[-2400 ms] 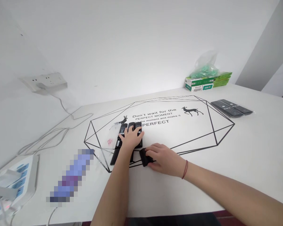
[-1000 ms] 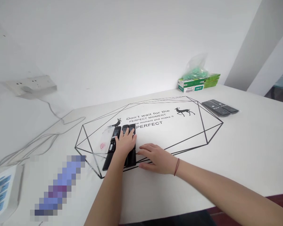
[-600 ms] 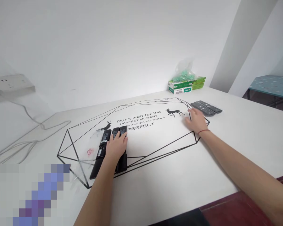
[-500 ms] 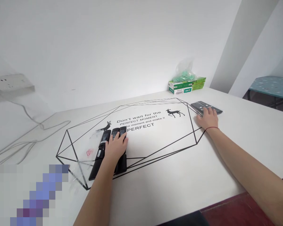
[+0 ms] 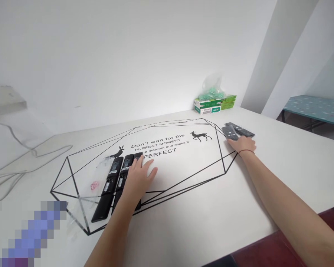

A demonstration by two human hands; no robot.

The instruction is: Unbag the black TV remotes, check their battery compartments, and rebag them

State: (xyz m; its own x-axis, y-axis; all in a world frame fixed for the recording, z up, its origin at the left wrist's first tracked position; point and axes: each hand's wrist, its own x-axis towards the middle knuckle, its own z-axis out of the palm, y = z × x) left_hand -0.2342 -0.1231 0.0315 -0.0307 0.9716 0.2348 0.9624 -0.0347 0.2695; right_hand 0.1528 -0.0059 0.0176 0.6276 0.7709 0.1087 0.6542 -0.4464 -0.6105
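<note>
Three black remote controls lie side by side, backs up, on the left of the table: a left one (image 5: 109,185), a middle one (image 5: 125,167) and a right one (image 5: 138,155). My left hand (image 5: 139,176) rests over the right one with its fingers spread, hiding much of it. Farther right, my right hand (image 5: 242,144) is closed at the near end of a dark remote control (image 5: 229,132) that lies buttons up. Another remote control (image 5: 243,130) lies slanted against it, buttons up too. The fingertips of my right hand are partly hidden.
A clear plastic bag (image 5: 96,185) lies left of the three remotes. Green and white boxes (image 5: 207,105) with a bag on top stand at the wall. A cable (image 5: 30,167) runs across the table's left side below a power socket (image 5: 5,99). A teal table (image 5: 314,107) stands beyond.
My right fingers have curled from lying flat over the remotes to their near end, and those two remotes have come apart at an angle. My left fingers have spread and shifted toward the right remote.
</note>
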